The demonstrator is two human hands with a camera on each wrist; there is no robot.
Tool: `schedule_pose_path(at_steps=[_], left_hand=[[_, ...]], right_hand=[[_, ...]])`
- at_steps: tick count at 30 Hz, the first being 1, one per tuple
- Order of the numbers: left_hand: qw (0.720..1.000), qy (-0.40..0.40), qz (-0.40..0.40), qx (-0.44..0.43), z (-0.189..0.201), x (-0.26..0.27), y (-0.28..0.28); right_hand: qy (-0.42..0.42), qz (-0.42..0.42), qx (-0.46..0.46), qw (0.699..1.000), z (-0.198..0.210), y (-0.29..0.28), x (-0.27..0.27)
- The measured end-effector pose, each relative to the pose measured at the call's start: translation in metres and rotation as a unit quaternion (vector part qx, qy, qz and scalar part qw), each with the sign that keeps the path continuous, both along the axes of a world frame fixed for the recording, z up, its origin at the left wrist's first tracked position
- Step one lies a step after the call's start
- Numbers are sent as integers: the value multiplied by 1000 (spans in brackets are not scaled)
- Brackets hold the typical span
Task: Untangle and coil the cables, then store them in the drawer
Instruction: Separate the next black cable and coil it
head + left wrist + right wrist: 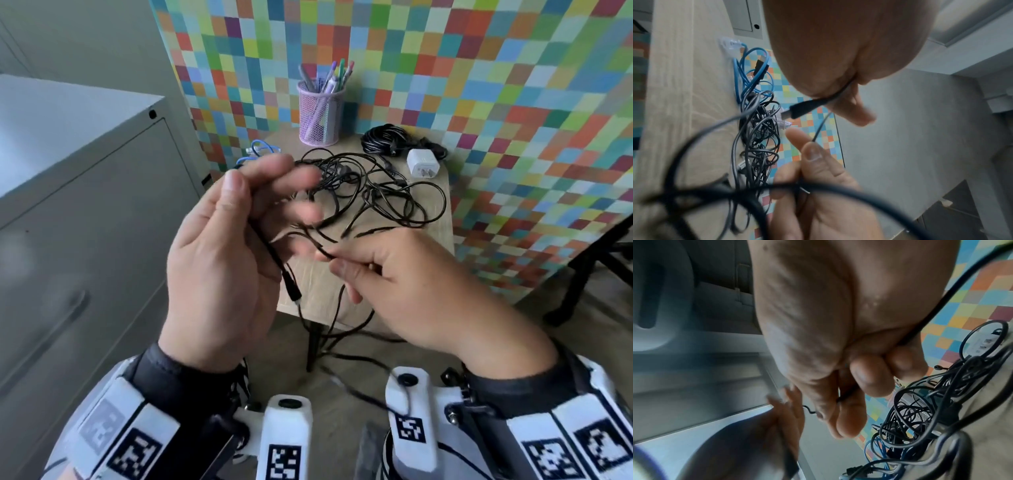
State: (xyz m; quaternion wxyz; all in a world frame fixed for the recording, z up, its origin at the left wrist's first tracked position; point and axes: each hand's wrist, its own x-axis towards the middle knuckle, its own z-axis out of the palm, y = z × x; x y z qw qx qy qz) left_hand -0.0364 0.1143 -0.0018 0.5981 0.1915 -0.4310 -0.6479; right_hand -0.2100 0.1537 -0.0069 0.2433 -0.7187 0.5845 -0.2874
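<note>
Nearest to me, my left hand [222, 253] is raised with the palm turned inward, and a thin black cable [274, 255] runs down across it, ending in a black USB plug [292, 289] that hangs just below the heel of the palm. From the head view the fingers look fairly straight and spread, blurred at the tips. The left wrist view adds what that one hides: the cable is caught between the base of my thumb and a curled finger, with the plug [807, 107] jutting out to the side. Just beside it, my right hand [407, 291] pinches the same thin cable between thumb and forefinger, the other fingers curled under. In the right wrist view the cable [846, 395] passes through that pinch, and a thicker strand crosses the palm; whether the curled fingers also clamp that strand I cannot tell, since the picture is soft there.

Slack loops drop from both hands below the near edge of the small wooden table [315, 291]. Farther on, the tangle of black cables [370, 192] lies spread over the tabletop. A blue cable [257, 152] sits at the far left edge; the left wrist view shows its clear plug [728, 43], which my hand mostly covers from above. Beyond are a white charger [423, 163], a coiled black bundle [387, 138], and a purple mesh pen cup [320, 113] against the checkered wall. A grey cabinet [85, 205] stands to my left.
</note>
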Motion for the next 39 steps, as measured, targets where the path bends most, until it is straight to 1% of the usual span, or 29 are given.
schedule_pose_path(at_steps=[2,3,5,6,7,8,9,10,11,12,13,15,16,19,21,23,25,26,28,30,32,34,36,38,39], left_hand=[[1000,25,7,10,-2,-1,-3],[1000,15,12,4,-4,-2,-3],[998,-54,16,-36,-8,-5,-1],[990,-117,22,-76,-11,-6,2],[971,-199,32,-128,-13,-6,5],[939,-291,39,-181,-14,-5,7],[898,-379,40,-222,-15,-5,8],[861,-443,38,-248,-15,-4,8],[834,-482,36,-265,-15,-2,8],[817,-506,34,-276,-14,0,6],[806,-521,30,-277,-13,1,5],[799,-537,9,-271,-10,3,4],[803,-535,-6,-263,-9,4,4],[843,-495,-81,-194,-5,3,9],[859,-473,-119,-155,-3,5,9],[870,-447,-155,-139,-1,7,8],[887,-397,-192,-137,-1,8,6],[897,-373,-191,-142,-2,8,6],[916,-338,-150,-156,-4,7,6],[929,-314,-115,-162,-6,3,8],[937,-294,-100,-161,-6,0,10],[948,-263,-93,-151,-6,-2,11],[966,-202,-93,-130,-5,-4,11],[981,-126,-95,-110,-3,-5,11],[986,-96,-94,-104,-1,-6,12]], right_hand=[[20,19,21,999,0,2,7],[31,23,32,999,1,3,11],[66,34,42,996,2,6,18],[84,39,43,995,3,7,21],[97,42,42,994,5,8,22],[105,40,40,993,7,8,22],[111,37,35,992,9,10,21],[115,36,30,992,12,11,19],[115,35,26,992,15,13,17],[107,35,20,993,19,15,13],[85,33,14,996,23,17,9],[24,18,7,1000,30,19,-1],[-5,12,2,1000,33,20,-6],[-68,5,-24,997,37,20,-17],[-96,-10,-52,994,36,18,-23],[-121,-22,-75,990,33,16,-28],[-134,-28,-97,986,31,15,-29],[-142,-31,-111,983,30,14,-29],[-169,-37,-138,975,27,11,-29],[-180,-49,-159,970,23,6,-29],[-187,-59,-164,967,17,2,-28],[-199,-63,-147,967,14,0,-25],[-213,-61,-110,969,10,-1,-21],[-196,-41,-65,978,7,-1,-12],[-172,-30,-46,984,5,-1,-7]])
